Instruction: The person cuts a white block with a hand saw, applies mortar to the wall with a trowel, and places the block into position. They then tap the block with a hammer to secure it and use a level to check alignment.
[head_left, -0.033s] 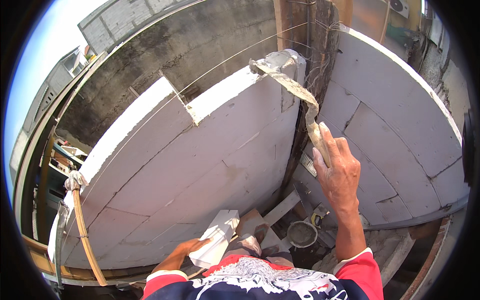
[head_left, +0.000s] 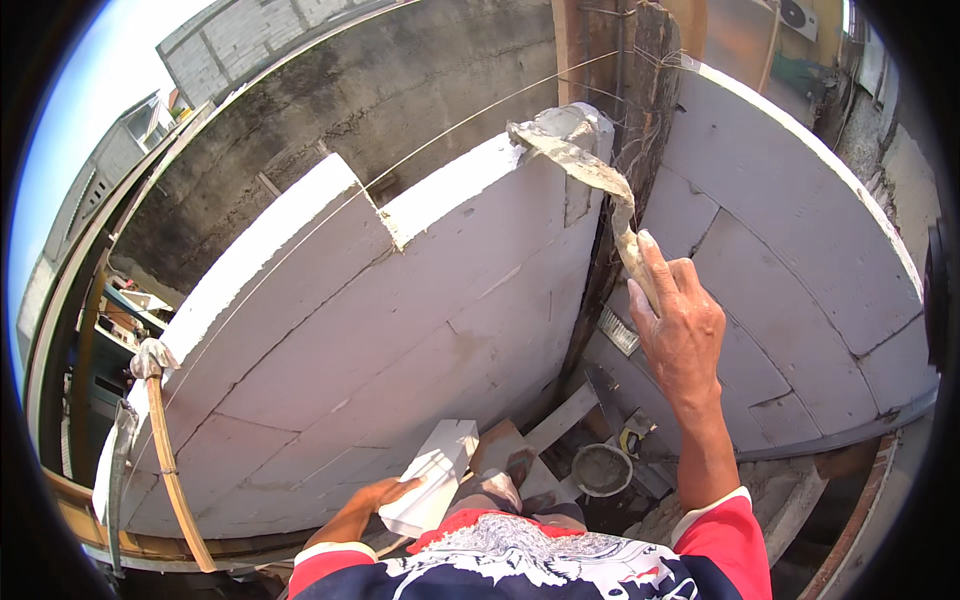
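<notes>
My right hand (head_left: 683, 330) grips the handle of a mortar-caked trowel (head_left: 590, 172), with the index finger stretched along it. The trowel's blade reaches over wet grey mortar (head_left: 566, 122) at the right end of a white block wall's top (head_left: 455, 185). Low down in front of my body, my left hand (head_left: 388, 492) holds a white lightweight block (head_left: 436, 480) by its left side; part of that hand is hidden behind the block. Left of the mortar, the wall top steps up to a higher block (head_left: 300, 235), with a smear of mortar on its end face.
A string line (head_left: 480, 110) runs above the wall to a rough post (head_left: 645, 110). Another block wall (head_left: 790, 230) stands on the right. Below are a bucket of mortar (head_left: 603, 469), a handsaw (head_left: 632, 438) and boards. A wooden strip (head_left: 165, 450) leans at the left end.
The trowel and my right hand have shifted very slightly to the right. My left hand still holds the block in the same place.
</notes>
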